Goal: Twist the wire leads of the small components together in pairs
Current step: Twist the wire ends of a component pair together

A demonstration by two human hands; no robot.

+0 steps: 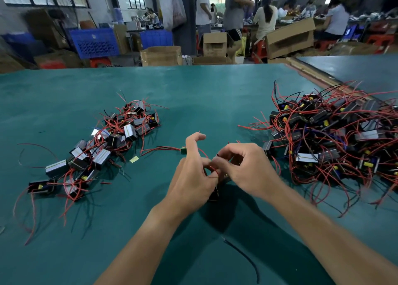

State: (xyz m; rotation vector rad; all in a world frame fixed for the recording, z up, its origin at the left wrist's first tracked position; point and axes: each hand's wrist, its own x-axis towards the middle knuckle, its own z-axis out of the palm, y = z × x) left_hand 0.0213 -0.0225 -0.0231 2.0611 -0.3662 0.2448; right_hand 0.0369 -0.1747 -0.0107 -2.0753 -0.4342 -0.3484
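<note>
Closest to the camera, a loose black wire [243, 256] lies by itself on the green worktop [193, 95], between the two forearms. Just beyond it the left hand [193, 177] and right hand [247, 168] meet fingertip to fingertip. Each grip is pinched closed on a thin red lead [212, 168], with a dark component [214, 195] hanging or resting just under them, mostly hidden. This looks like one pair being twisted, though whether the twist has begun is too small to tell. A small green part [183, 150] sits just beside the left hand, its leads trailing off leftward. To the left lies a smaller heap [103, 146] of boxy components with red wires, probably the finished ones, though their joins cannot be made out. To the right a much larger tangled heap [336, 138] probably waits its turn. Judged by the two heaps, well under half the work is done and most of it remains.
</note>
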